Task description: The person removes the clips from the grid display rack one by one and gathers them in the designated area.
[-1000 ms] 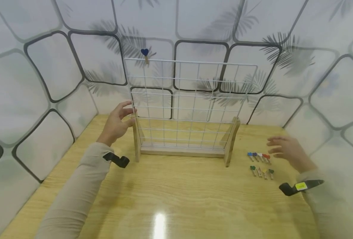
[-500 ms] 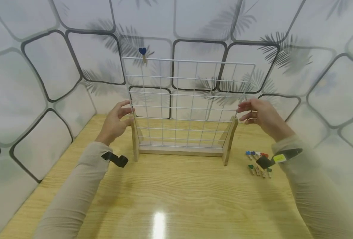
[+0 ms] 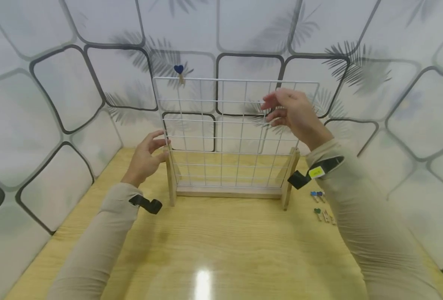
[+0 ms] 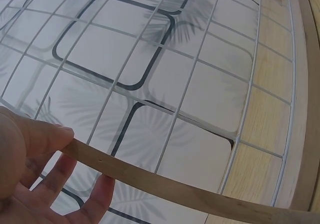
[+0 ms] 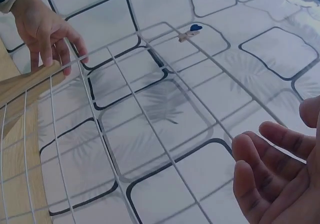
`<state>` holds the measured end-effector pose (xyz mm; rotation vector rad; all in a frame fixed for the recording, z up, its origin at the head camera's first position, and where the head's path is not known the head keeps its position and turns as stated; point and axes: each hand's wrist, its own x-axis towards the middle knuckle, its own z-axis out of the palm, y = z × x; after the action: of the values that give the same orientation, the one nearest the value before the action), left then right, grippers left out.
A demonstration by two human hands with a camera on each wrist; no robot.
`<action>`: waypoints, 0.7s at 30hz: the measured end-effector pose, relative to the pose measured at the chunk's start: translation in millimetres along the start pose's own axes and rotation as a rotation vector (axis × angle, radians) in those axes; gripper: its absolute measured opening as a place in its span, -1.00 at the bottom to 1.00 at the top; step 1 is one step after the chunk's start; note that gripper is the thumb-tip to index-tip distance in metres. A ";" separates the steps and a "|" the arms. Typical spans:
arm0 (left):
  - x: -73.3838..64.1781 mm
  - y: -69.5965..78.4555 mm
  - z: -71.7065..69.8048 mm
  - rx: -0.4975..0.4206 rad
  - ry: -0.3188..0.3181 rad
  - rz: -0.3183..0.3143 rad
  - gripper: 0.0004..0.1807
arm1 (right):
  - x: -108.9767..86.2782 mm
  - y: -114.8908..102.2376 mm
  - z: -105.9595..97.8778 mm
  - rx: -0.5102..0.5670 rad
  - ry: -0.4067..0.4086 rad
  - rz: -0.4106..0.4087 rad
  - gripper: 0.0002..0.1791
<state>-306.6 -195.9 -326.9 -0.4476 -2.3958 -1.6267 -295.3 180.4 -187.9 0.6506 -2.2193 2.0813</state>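
A white wire grid (image 3: 240, 102) stands in a wooden base (image 3: 229, 191) with two side posts. My left hand (image 3: 144, 160) grips the top of the left wooden post (image 4: 145, 180), thumb on one side and fingertips on the other. In front of the grid's upper right part, my right hand (image 3: 294, 112) is raised with loosely bent, spread fingers. Nothing shows between those fingers (image 5: 280, 159) in the right wrist view. A clothespin with a dark blue heart (image 3: 178, 69) is clipped to the top wire near the left corner.
Several small heart clothespins lie in two rows on the wooden table (image 3: 213, 246) at the right, among them a blue one (image 3: 314, 196) and a green one (image 3: 317, 213). My right sleeve (image 3: 356, 204) covers part of them. A patterned wall (image 3: 251, 37) rises behind the grid.
My right hand has moved left and up from above the clothespins, past the right post, to the grid's upper right part. My left hand has stayed at the left post.
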 end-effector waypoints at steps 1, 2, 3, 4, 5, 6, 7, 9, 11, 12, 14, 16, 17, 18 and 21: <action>0.4 0.0 0.0 -0.003 -0.001 0.005 -0.33 | 3.7 -2.4 4.5 0.010 0.005 -0.011 -0.61; 0.7 0.0 0.1 -0.007 -0.002 0.009 -0.34 | 7.3 -4.8 9.3 0.028 0.009 -0.020 -0.62; 0.6 0.4 0.0 -0.008 -0.002 0.013 -0.34 | 10.4 -7.3 14.1 0.048 0.012 -0.027 -0.62; 0.6 0.4 0.0 -0.009 -0.003 0.020 -0.34 | 13.2 -9.8 19.0 0.065 0.014 -0.034 -0.62; 0.5 0.7 0.1 -0.010 -0.003 0.025 -0.34 | 16.0 -12.2 24.1 0.087 0.017 -0.041 -0.62; 0.3 1.1 0.3 -0.010 -0.003 0.031 -0.34 | 18.7 -14.7 29.0 0.107 0.019 -0.049 -0.62; 0.4 1.3 0.2 -0.012 0.005 0.032 -0.35 | 21.7 -17.1 34.6 0.124 0.019 -0.055 -0.63; 0.0 1.3 -0.3 -0.012 0.006 0.038 -0.35 | 27.8 -21.8 45.9 0.138 0.015 -0.059 -0.63; 0.4 0.7 -0.8 -0.008 0.011 0.034 -0.35 | 34.6 -25.8 57.5 0.125 0.008 -0.064 -0.63; 0.4 0.6 -1.0 -0.006 0.013 0.029 -0.35 | 38.0 -27.8 63.3 0.120 0.005 -0.061 -0.63; 0.7 0.1 -1.2 -0.008 0.009 0.021 -0.35 | 44.8 -30.9 74.4 0.095 -0.003 -0.059 -0.62; 1.1 -0.1 -0.7 -0.012 0.009 0.010 -0.35 | 51.4 -33.5 84.9 0.068 -0.018 -0.056 -0.61; 1.3 -0.1 -0.4 -0.020 0.009 0.006 -0.35 | 54.5 -34.6 89.6 0.053 -0.031 -0.053 -0.60; 1.3 0.1 -0.1 -0.024 0.006 0.004 -0.35 | 57.3 -35.5 94.2 0.039 -0.045 -0.050 -0.60; 0.8 -0.1 -0.3 -0.029 0.001 0.005 -0.33 | 66.1 -36.9 108.3 -0.009 -0.086 -0.037 -0.58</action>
<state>-307.4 -196.1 -326.6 -0.4571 -2.3713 -1.6617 -315.9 57.4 -144.4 0.7887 -2.2404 2.0631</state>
